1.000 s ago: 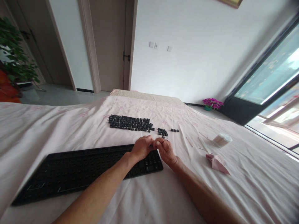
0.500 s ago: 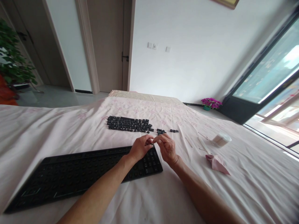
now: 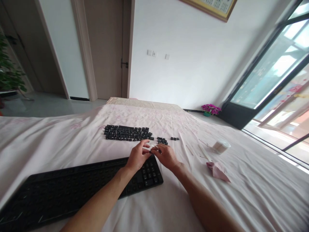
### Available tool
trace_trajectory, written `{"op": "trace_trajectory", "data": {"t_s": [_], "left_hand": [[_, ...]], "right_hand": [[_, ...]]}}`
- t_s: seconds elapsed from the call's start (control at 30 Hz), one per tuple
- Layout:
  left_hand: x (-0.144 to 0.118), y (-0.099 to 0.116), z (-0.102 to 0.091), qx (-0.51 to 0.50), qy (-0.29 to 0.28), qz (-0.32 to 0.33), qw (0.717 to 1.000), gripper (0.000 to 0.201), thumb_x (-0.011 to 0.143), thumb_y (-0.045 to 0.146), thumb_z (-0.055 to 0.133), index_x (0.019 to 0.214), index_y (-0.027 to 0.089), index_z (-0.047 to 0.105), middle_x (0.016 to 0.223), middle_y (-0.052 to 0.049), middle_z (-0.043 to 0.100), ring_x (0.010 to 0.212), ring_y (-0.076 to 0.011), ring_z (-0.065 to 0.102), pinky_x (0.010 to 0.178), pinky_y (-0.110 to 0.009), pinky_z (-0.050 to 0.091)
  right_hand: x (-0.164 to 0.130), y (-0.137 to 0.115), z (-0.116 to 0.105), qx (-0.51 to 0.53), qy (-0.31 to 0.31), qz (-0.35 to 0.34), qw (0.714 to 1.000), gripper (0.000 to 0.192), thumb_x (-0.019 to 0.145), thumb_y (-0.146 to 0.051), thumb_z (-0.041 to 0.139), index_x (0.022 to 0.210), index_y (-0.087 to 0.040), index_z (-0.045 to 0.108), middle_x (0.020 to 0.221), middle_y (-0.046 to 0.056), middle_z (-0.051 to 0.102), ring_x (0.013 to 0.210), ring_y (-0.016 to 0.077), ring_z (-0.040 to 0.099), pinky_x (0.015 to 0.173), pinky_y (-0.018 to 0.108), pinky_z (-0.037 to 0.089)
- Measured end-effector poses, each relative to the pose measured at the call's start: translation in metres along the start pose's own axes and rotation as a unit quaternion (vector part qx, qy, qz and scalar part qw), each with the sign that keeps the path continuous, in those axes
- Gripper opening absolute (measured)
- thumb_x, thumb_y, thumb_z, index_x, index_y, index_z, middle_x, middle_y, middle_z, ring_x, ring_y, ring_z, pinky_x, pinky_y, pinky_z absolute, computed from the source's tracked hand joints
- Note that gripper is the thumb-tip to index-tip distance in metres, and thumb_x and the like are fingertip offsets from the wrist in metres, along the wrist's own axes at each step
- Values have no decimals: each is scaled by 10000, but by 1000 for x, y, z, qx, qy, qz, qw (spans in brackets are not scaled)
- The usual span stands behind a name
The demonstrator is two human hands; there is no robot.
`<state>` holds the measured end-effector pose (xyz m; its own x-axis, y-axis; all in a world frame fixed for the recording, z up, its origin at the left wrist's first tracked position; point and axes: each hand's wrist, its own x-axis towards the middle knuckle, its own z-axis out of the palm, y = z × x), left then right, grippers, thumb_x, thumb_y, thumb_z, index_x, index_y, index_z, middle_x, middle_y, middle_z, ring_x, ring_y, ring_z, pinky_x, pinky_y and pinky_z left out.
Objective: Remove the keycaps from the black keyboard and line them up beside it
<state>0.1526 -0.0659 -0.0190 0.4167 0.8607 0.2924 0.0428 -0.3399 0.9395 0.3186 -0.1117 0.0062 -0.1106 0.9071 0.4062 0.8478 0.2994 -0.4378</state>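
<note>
Both hands [image 3: 152,154] pinch something too small to identify.

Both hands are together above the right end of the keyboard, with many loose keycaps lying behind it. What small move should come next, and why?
Probably lower the small piece pinched between the left hand and right hand toward the keyboard. The fingertips meet just above its right end, where some keys sit, while most keycaps lie in rows on the sheet. What the piece is cannot be told.
</note>
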Motion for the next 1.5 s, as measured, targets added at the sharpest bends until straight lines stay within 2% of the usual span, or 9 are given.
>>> {"op": "trace_trajectory", "data": {"t_s": [0.07,0.2,0.37,0.57,0.8,1.07,1.27,1.37,1.5], "left_hand": [[1,-1,1,7,4,5,1000,528,731,136,645,1230,214,493,1042,-65,620,766,-139,673,730,-281,543],[1,-3,1,36,6,17,999,491,772,166,596,1248,211,482,1003,-51,636,758,-131,666,772,-293,532],[0,-5,1,70,-15,26,997,457,771,158,570,1222,210,517,977,-37,644,736,-122,656,769,-276,522],[1,-7,2,83,-26,36,996,380,775,162,554,1152,195,573,983,-46,645,756,-129,653,786,-284,527],[1,-9,3,85,-27,42,995,344,772,167,554,1112,191,597,981,-50,653,770,-138,654,783,-292,531],[2,-7,1,48,-15,36,998,339,767,184,575,1104,198,607,966,-47,651,784,-147,665,809,-310,530],[2,11,-7,-92,17,9,996,335,795,241,561,1115,144,572,959,-69,630,822,-171,684,772,-308,548],[-2,26,-23,-86,13,26,996,340,798,238,564,1125,146,573,961,-70,648,863,-172,675,818,-310,535],[-21,34,-65,74,-23,51,996,264,812,226,549,1059,186,633,981,-60,686,891,-175,655,824,-305,524]], "right_hand": [[3,10,-2,16,7,43,999,180,857,-329,570,828,-223,713,779,3,703,728,159,641,665,237,433],[8,52,-23,-13,47,216,975,276,846,-418,529,851,-216,717,691,-16,696,570,129,624,571,218,424],[3,113,-62,-98,97,309,941,291,828,-354,500,868,-170,721,648,30,684,579,156,625,554,237,386],[-1,155,-77,-177,96,358,912,247,795,-315,529,885,-213,736,846,71,719,776,198,633,571,241,344],[5,167,-72,-202,45,355,912,241,805,-325,542,912,-270,750,904,53,725,833,200,641,602,238,365],[7,151,-81,-228,33,352,907,319,863,-356,487,1042,-225,716,1002,94,707,924,225,627,607,245,343],[13,94,-70,-198,-10,291,936,343,901,-377,423,944,-209,718,885,62,710,820,183,622,580,233,307],[8,55,-48,-170,-52,243,954,314,878,-399,469,805,-220,717,778,22,703,721,152,607,558,227,290],[-7,13,-19,-162,-74,213,961,309,864,-378,491,699,-206,687,739,28,689,677,151,590,551,233,272]]}}
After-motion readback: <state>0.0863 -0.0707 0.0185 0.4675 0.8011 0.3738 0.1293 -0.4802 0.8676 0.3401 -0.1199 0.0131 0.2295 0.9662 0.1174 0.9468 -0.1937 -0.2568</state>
